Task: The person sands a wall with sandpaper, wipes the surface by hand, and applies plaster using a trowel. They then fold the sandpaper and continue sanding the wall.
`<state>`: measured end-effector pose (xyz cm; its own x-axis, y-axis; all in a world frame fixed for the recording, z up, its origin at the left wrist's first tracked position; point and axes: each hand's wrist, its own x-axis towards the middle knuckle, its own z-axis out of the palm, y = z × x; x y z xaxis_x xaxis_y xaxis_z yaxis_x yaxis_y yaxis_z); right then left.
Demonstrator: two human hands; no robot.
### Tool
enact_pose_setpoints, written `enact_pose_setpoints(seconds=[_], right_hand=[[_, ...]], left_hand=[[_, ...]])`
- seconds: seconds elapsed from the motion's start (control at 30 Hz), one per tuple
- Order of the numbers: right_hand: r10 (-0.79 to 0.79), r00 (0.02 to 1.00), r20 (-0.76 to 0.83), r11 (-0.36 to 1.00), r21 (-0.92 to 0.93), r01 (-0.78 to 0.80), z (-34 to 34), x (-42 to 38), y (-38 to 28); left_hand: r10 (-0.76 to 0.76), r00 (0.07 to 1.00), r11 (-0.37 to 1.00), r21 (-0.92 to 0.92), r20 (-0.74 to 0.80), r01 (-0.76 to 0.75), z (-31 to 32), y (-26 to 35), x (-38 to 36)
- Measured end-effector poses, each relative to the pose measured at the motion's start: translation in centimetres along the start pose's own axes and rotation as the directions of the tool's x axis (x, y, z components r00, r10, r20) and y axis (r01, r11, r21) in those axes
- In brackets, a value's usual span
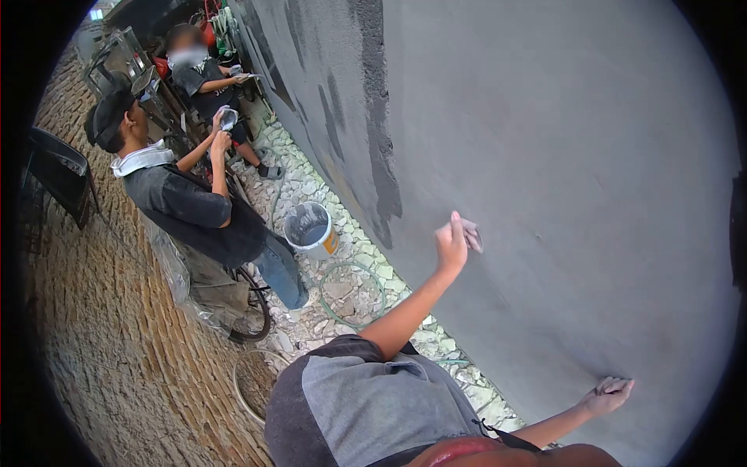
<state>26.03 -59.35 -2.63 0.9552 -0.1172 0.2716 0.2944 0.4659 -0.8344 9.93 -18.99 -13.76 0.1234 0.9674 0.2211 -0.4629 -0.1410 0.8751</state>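
In front of me rises a grey plastered wall (pixel 560 140), smooth over most of its surface, with darker wet patches on its left part. My left hand (pixel 459 240) is raised close to the wall at mid-view, with its fingers curled; whatever it may hold is too small to make out. Lower right, my right hand (pixel 611 395) is against or very near the wall, its fingers bent and pressed together. What may be inside it is hidden.
A co-worker in a dark cap (pixel 187 202) stands at left with a small container (pixel 227 119). Another person (pixel 206 86) is farther back. A bucket of grey mix (pixel 311 231) and a green hose (pixel 323 303) lie on rubble ground beside a brick wall (pixel 101 311).
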Motion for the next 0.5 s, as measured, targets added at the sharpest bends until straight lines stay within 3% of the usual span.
enact_pose_setpoints(seconds=[0.17,0.27,0.33,0.37,0.43,0.5], right_hand=[[-0.028,0.994,0.107,0.999,-0.016,0.03,-1.3,0.7,0.3],[-0.007,0.997,0.075,1.0,-0.006,0.008,-0.9,0.6,0.4],[0.028,0.999,0.027,1.0,0.005,-0.028,-0.4,0.6,0.5],[0.023,1.0,0.021,1.0,0.004,-0.023,-0.1,0.5,0.4],[0.018,1.0,0.009,1.0,-0.005,-0.018,-0.2,0.4,0.5],[0.012,0.998,0.055,1.0,-0.008,-0.012,-0.9,0.8,0.7]], left_hand=[[0.004,0.98,0.999,-0.041,-0.199,-0.013,-1.9,4.0,7.5],[0.059,0.977,0.998,-0.019,-0.207,-0.065,-0.6,3.7,5.9],[-0.104,0.992,0.992,-0.082,-0.076,0.098,0.7,3.2,2.2],[-0.103,0.992,0.993,-0.07,-0.078,0.098,0.8,3.0,1.6],[0.097,0.987,0.983,0.145,0.127,-0.115,0.9,2.7,0.6],[0.049,0.996,0.991,0.125,0.071,-0.057,0.3,4.4,2.5]])
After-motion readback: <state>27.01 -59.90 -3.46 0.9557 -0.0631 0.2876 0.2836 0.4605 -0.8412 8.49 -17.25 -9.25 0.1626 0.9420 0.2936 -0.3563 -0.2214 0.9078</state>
